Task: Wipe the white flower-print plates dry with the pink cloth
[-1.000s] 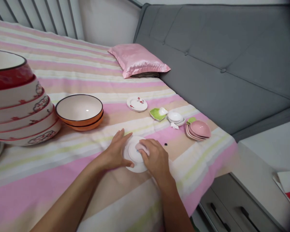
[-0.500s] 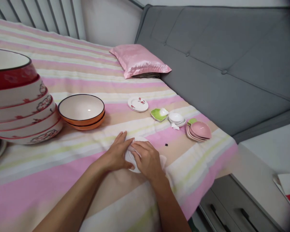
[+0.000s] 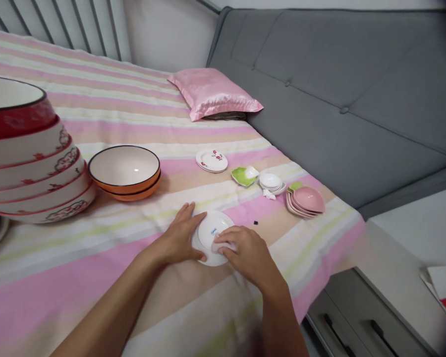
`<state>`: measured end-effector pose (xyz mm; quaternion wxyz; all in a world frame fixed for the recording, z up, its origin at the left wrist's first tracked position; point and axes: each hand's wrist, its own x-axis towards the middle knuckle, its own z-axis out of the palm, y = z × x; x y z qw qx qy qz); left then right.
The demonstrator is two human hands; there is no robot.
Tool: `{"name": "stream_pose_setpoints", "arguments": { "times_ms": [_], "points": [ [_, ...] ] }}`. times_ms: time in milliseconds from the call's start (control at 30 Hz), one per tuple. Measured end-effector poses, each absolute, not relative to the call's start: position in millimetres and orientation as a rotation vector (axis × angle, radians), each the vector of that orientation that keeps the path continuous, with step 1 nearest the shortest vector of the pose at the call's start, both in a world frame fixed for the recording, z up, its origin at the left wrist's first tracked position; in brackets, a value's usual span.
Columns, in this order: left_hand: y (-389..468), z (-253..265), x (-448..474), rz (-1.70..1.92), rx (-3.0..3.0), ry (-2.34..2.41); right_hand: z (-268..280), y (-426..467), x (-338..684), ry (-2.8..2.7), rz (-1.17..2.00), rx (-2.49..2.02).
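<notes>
A small white plate [image 3: 208,258] lies on the striped bed cover, its underside with a blue mark facing up. My left hand [image 3: 180,235] holds its left edge, thumb at the near rim and index finger at the far rim, other fingers stretched out. On the plate's right part, my right hand [image 3: 245,250] pinches a thin white wipe [image 3: 223,245] that looks like tissue and presses it on the surface. The wipe is partly hidden under the fingers.
Stacked bowls [image 3: 33,171] and orange bowls [image 3: 124,171] stand left. Beyond lie flowered plates [image 3: 211,161], a green leaf-shaped dish [image 3: 244,176], small white dishes [image 3: 270,181] and pink dishes [image 3: 308,200]. A black bit [image 3: 255,223] lies right of the plate; a pink pillow [image 3: 215,91] sits behind.
My right hand has moved right across the plate with the wipe, uncovering the blue mark. My left hand stays at the left edge.
</notes>
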<state>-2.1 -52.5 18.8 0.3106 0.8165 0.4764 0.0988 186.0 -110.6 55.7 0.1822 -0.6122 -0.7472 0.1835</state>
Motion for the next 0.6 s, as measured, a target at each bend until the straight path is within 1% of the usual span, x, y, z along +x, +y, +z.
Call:
{"name": "stream_pose_setpoints", "arguments": {
  "times_ms": [267, 433, 600],
  "points": [
    [-54.1, 22.1, -1.8, 0.234, 2.150, 1.273, 36.2, -93.7, 182.1, -1.911, 0.205, -1.879],
    [-53.9, 20.8, -1.8, 0.246, 2.150, 1.274, 22.7, -87.2, 171.3, -1.957, 0.064, -1.733],
    [-53.4, 19.5, -2.1, 0.271, 2.151, 1.253, 21.1, -88.5, 165.4, -2.125, 0.078, -1.511]
  ]
}}
